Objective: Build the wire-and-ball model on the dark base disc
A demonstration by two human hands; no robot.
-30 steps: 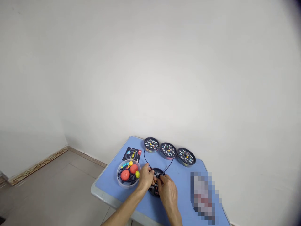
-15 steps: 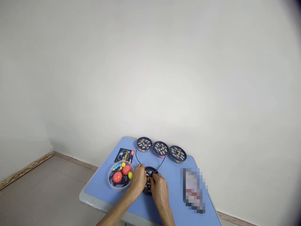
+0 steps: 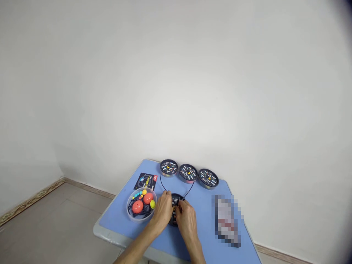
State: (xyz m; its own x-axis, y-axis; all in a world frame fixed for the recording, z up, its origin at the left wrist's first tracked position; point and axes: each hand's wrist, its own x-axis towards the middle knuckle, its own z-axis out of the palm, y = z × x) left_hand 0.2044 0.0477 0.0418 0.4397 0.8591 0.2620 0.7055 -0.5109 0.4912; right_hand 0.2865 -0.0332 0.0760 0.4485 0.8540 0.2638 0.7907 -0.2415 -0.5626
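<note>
My left hand [image 3: 163, 208] and my right hand [image 3: 187, 217] are closed side by side over a round black printed disc [image 3: 174, 201], whose sides they partly cover. A thin black curved rod [image 3: 188, 190] shows beyond my fingers, one end rising at the left and the other at the right. My left fingertips pinch its left part, and my right fingers close on its right part near the disc. The rod's lower middle is hidden or too small to make out.
Left of my hands, a clear round tub [image 3: 128, 213] holds red-orange domes [image 3: 137, 207], small coloured balls and black parts. A dark printed card [image 3: 145, 181] lies behind it. Three round containers with printed tops [image 3: 188, 172] line the table's [image 3: 203, 212] back edge. A blurred-out item [image 3: 227, 220] lies right.
My hands stay over the disc with only slight shifts. The curved rod sits a little differently, its left end slightly more upright and farther right.
</note>
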